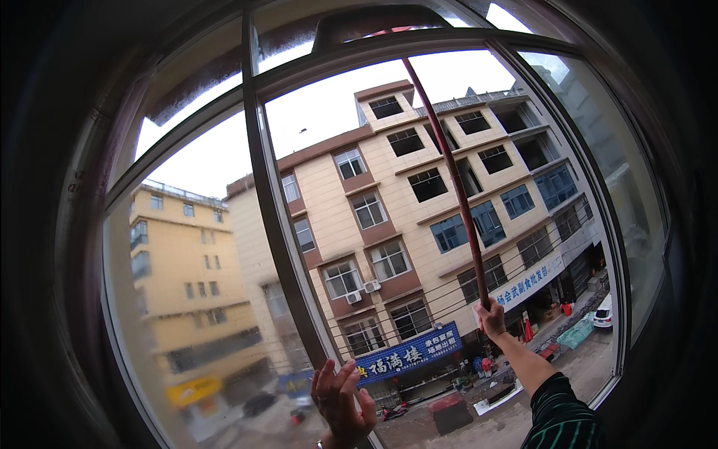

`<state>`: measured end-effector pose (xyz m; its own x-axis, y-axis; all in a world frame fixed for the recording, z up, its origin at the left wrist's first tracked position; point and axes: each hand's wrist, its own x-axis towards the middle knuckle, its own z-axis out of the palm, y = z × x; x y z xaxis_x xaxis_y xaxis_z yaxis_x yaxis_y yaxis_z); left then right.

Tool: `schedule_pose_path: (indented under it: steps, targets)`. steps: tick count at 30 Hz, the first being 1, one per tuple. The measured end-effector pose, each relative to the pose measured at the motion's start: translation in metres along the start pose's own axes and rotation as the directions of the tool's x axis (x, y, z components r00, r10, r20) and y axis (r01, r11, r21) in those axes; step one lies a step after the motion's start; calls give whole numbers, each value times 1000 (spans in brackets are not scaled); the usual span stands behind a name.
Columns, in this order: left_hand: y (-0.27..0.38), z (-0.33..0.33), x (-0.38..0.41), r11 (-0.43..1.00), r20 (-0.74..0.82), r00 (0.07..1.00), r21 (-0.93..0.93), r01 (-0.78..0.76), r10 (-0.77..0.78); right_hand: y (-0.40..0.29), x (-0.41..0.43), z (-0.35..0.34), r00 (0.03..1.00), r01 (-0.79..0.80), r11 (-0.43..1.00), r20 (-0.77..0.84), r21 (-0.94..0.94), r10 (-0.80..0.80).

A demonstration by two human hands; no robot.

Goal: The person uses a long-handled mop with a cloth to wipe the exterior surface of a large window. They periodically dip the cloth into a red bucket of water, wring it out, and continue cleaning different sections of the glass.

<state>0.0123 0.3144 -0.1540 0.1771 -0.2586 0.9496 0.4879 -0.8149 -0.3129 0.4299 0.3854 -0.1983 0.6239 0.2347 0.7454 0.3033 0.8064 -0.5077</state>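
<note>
My right hand (490, 319), arm stretched forward through the window opening, is closed around the lower end of a long red pole (454, 174). The pole slants up and passes outside behind the window's horizontal frame bar (370, 55). Above that bar a bit of red (392, 30) shows through the upper pane; what is fixed to the pole's top cannot be made out. My left hand (343, 401) is raised with fingers apart and holds nothing. It is by the lower part of the upright window frame (289, 269); whether it touches the frame is unclear.
A wet, blurry glass pane (196, 292) fills the left side, and another pane (634, 185) is at the right. Outside, well below, is a street (505, 426) with a white car (603, 312). A beige building (325, 224) with shop signs faces the window.
</note>
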Motion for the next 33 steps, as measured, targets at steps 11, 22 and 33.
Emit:
schedule_pose_path:
  steps: [11, 22, 33]
  targets:
    - [10, -1, 6, 999, -39, 998, 22, 48, -47, -171, 235, 88, 967, 252, 960, 54, -125, -247]
    - [5, 1, 5, 1000, -101, 995, 20, -1, 3, -175, 244, 48, 892, 419, 841, -19, -341, -452]
    - [3, 0, 8, 995, -105, 994, -96, -34, 24, 24, -16, -75, 968, 72, 862, -173, -502, -182]
